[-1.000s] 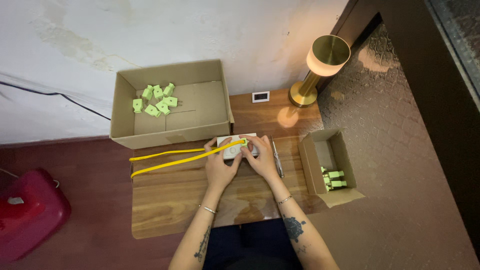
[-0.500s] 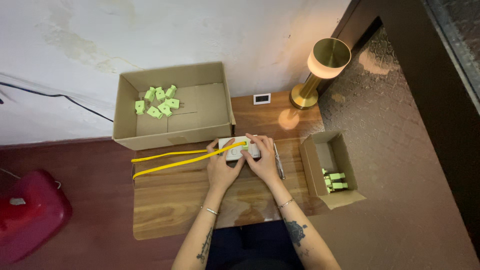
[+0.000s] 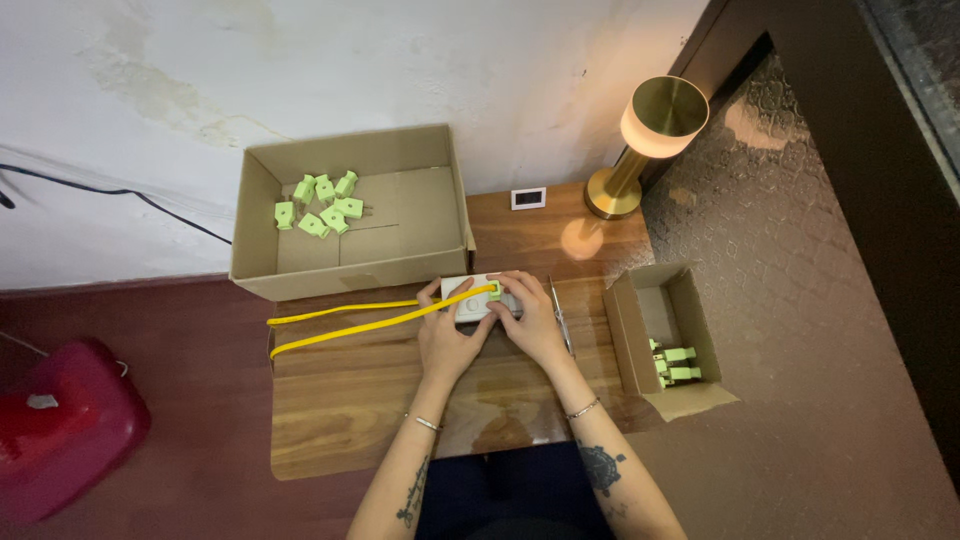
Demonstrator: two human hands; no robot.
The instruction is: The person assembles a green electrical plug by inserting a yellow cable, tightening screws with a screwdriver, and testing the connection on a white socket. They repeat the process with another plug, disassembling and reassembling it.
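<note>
The wooden table [image 3: 340, 400] carries everything here, and it is narrow, so the first risk is crowding: the large cardboard box [image 3: 420, 262] sits at its far edge against the wall, partly overhanging on the left, and a nudge from a forearm could likely tip it and spill the green plugs [image 3: 322, 204] lying loose inside. The small cardboard box [image 3: 640, 345] stands off the right edge of the table, with a few more green plugs in its bottom; it looks light and an elbow could push it away. The brass lamp [image 3: 640, 140] stands at the far right corner and a wide sweep of the arm might catch it. The yellow cable [image 3: 340, 322] runs in two flat strands from the table's left edge to the hands; its free length could snag on the big box or slide off the table and drag on the work. Both hands meet over a small white block [image 3: 478, 302] near the middle of the far edge. The left hand [image 3: 447, 335] curls narrowly, thumb and fingers pinching the cable end against the block; the right hand [image 3: 525, 318] closes over the block's right side, pressing a green piece [image 3: 493, 290] there. A slip of that pinch could probably let the strands spring free, and a thin metal tool [image 3: 560, 315] lies just beside the right hand, where it could be knocked off.
</note>
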